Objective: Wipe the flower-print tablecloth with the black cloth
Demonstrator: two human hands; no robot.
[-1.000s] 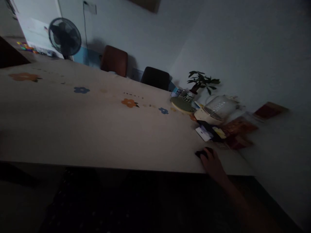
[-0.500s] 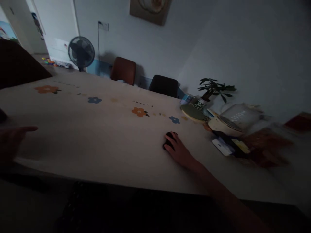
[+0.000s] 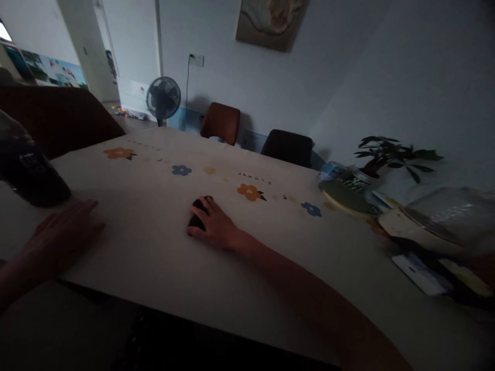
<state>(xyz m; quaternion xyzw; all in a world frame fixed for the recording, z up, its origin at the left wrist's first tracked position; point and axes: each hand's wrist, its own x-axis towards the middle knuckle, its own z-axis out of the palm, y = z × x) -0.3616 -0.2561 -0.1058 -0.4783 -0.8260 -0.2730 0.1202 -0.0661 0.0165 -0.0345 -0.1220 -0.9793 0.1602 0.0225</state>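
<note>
Right hand [image 3: 216, 226] covers black mouse [image 3: 198, 216], left hand [image 3: 64, 232] flat on table [image 3: 154, 257]

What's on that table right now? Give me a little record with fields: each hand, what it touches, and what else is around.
right hand: right hand rests over a small dark object, fingers curled on it
left hand: left hand lies flat on the tablecloth, holding nothing
near left hand: dark bottle, apart from it
cloth: pale, printed with flowers
right side of table: potted plant, a clear container, cards and papers
behind the table: two chairs, a fan
light: dim; the small object cannot be identified
</note>
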